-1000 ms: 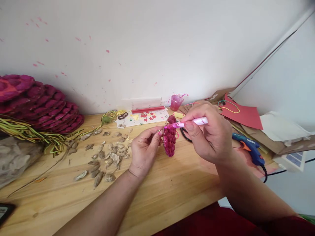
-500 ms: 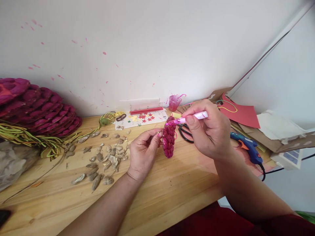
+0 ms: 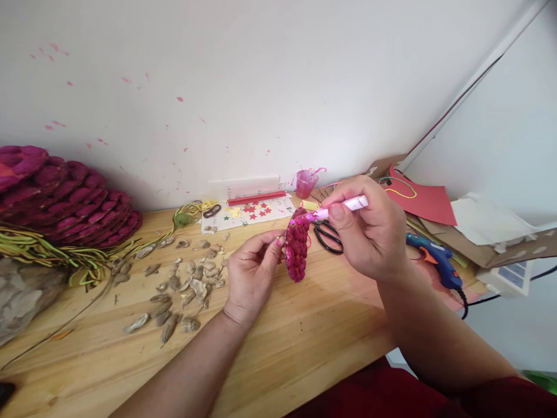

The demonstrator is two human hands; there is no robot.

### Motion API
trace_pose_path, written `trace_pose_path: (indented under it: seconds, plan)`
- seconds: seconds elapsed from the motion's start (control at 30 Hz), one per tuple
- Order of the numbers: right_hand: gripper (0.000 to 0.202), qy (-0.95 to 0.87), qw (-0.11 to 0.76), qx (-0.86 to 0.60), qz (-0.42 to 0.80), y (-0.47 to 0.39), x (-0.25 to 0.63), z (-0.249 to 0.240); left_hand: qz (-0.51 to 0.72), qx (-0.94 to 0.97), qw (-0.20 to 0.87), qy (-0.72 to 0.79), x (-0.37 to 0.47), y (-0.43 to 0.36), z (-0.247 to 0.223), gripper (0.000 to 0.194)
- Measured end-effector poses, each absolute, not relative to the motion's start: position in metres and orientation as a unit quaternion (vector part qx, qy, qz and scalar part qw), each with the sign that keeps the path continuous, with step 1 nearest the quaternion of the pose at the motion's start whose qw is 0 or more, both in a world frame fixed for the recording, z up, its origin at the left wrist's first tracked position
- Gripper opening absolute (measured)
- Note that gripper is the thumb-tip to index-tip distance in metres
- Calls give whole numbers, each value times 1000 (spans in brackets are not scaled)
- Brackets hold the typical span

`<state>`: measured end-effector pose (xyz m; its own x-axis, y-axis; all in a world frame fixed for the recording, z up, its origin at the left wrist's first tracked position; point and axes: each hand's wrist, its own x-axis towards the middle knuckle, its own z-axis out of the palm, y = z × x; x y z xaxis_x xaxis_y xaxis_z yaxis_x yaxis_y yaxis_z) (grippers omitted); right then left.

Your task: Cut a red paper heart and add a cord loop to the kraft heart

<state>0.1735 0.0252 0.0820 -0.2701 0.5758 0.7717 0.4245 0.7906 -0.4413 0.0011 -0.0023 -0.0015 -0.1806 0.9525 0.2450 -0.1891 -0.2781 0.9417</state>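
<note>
My left hand (image 3: 251, 271) pinches a bumpy magenta oval piece (image 3: 296, 246) by its edge and holds it upright above the wooden table (image 3: 304, 342). My right hand (image 3: 372, 232) grips a white-handled brush (image 3: 337, 209) whose pink-stained tip touches the top of the magenta piece. Black scissors (image 3: 327, 236) lie on the table just behind the piece, between my two hands.
Several dry brown shells (image 3: 183, 284) lie scattered left of my left hand. A pile of magenta pieces (image 3: 65, 200) with green-yellow strands sits far left. A pink paint cup (image 3: 304, 182) and a star sheet (image 3: 248, 213) stand by the wall. A blue glue gun (image 3: 435, 261) and red paper (image 3: 424, 200) lie right.
The view has shifted slightly; both hands and the magenta piece sit a little lower and left. The brush tip stays on the top of the piece.
</note>
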Motion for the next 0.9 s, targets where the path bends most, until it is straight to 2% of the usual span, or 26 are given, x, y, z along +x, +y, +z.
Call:
trace_pose_path:
  seconds: [0.23,0.6,0.77,0.9]
  plan:
    - [18,-792,508,-323,101,26,174,82,656,461,433,413,2,-3,1,21]
    - [15,-777,521,-326,134,36,176,78,650,475,421,419,1,-2,0,20]
    - [14,-775,536,-324,86,36,176,80,646,480,408,431,0,-3,-1,22]
    - [16,-776,528,-321,127,37,177,80,642,481,407,438,0,-3,-2,24]
